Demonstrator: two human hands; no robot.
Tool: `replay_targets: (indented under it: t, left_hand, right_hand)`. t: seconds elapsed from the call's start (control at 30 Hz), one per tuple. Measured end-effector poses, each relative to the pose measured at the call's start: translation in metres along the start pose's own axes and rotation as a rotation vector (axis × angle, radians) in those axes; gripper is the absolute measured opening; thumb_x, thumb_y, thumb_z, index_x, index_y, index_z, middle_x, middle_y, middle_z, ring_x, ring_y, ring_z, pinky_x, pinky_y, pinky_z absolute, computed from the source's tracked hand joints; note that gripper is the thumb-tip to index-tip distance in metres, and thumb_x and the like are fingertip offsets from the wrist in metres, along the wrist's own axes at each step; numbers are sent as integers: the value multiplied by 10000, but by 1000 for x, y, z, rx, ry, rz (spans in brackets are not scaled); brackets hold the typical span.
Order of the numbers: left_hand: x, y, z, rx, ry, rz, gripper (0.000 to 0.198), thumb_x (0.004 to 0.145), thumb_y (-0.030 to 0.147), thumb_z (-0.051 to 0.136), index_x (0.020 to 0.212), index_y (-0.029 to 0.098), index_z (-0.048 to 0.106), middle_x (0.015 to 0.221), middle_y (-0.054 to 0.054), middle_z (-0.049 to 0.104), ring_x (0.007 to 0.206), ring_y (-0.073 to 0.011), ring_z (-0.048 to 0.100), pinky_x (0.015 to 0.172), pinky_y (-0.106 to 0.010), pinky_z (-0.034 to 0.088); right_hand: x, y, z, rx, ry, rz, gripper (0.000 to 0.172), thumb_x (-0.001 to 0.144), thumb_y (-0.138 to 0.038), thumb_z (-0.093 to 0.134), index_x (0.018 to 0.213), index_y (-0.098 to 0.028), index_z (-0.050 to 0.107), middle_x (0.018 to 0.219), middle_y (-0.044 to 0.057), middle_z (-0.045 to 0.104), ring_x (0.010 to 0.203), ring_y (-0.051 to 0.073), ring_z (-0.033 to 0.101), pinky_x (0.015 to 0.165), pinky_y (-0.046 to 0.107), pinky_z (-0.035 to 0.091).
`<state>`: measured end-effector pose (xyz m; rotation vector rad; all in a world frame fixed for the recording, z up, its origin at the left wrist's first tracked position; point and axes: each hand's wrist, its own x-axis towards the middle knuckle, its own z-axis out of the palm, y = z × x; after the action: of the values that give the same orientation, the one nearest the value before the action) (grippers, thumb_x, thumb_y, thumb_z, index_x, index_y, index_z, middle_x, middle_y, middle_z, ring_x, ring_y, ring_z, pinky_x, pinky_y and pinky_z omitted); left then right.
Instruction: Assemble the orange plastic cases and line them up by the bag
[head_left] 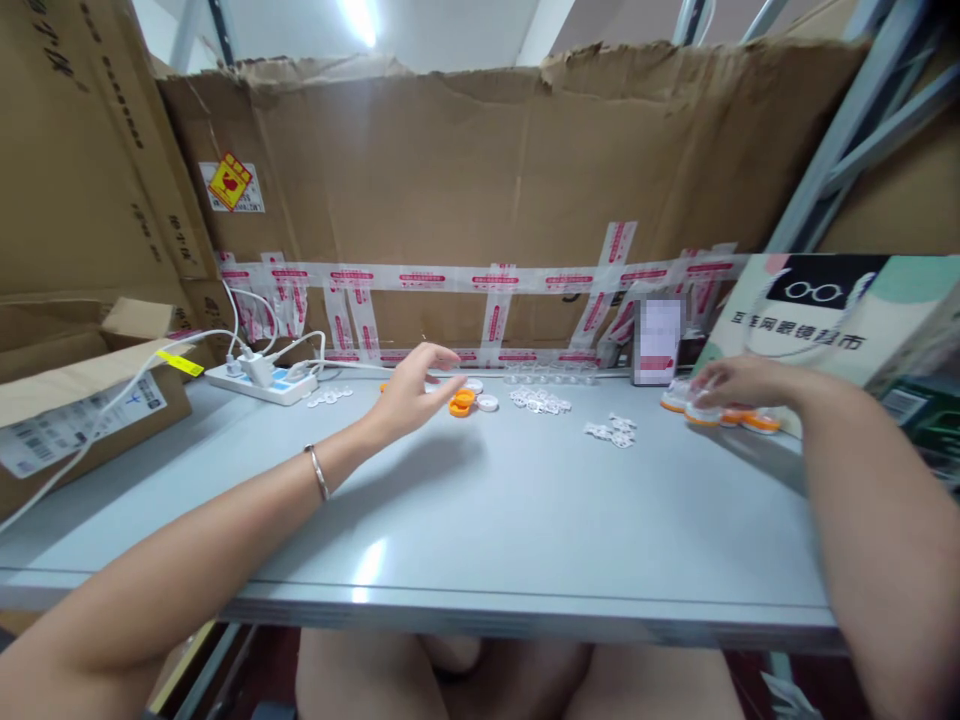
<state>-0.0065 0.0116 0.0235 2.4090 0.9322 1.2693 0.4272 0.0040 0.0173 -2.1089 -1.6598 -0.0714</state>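
Note:
My left hand (421, 385) hovers over the table at the middle, fingers apart and nothing in its grip. Just right of its fingertips lie orange round caps (463, 402) and white round caps (487, 403). At the right, my right hand (739, 383) has its fingers curled down onto a white-and-orange round case (702, 412). That case belongs to a row of similar round cases (761, 424), partly covered by the hand. Between the hands are a pile of small white plastic pieces (540, 401) and a smaller pile of white pieces (613, 431).
Clear round pieces (551, 374) line the back edge. A phone (657, 342) stands upright beside a paper bag (810, 310). At left are a power strip (264, 380) with cables, a few white pieces (330, 397) and an open cardboard box (90, 410). Cardboard (420, 180) walls the back.

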Motion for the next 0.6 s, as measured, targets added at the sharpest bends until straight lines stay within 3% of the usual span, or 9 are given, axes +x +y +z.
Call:
replay_targets:
  t: [0.1, 0.33, 0.47, 0.6]
  left_hand:
    - [9, -10, -12, 82, 38, 34, 215, 795, 304, 486, 944, 152, 519, 962, -66, 555, 893, -148, 554, 751, -262, 464]
    - [27, -31, -45, 233, 167, 10, 224, 781, 287, 467, 927, 129, 532, 949, -73, 572, 867, -144, 553, 705, -233, 453]
    - [32, -38, -66, 337, 66, -114, 252, 763, 311, 469, 904, 129, 571, 933, -62, 602, 834, -149, 549, 714, -236, 440]
    - [32, -48, -85, 461, -183, -276, 255, 737, 314, 480, 874, 142, 608, 903, -48, 644, 808, -155, 564, 712, -222, 428]
  right_hand:
    - [6, 10, 4, -65, -164, 57, 220, 466, -199, 685, 402, -212, 475, 353, -19, 469, 308, 129, 413, 381, 286, 319]
    - [12, 1, 10, -73, -175, 175, 203, 365, -118, 712, 443, -199, 544, 402, 6, 513, 357, 153, 445, 401, 305, 330]
    - [14, -1, 13, -83, -148, 230, 229, 365, -87, 714, 424, -203, 525, 402, 16, 509, 385, 176, 468, 421, 316, 344]
    - [17, 4, 17, -90, -56, 246, 282, 415, -79, 682, 397, -225, 442, 390, 6, 476, 392, 189, 467, 421, 319, 328]
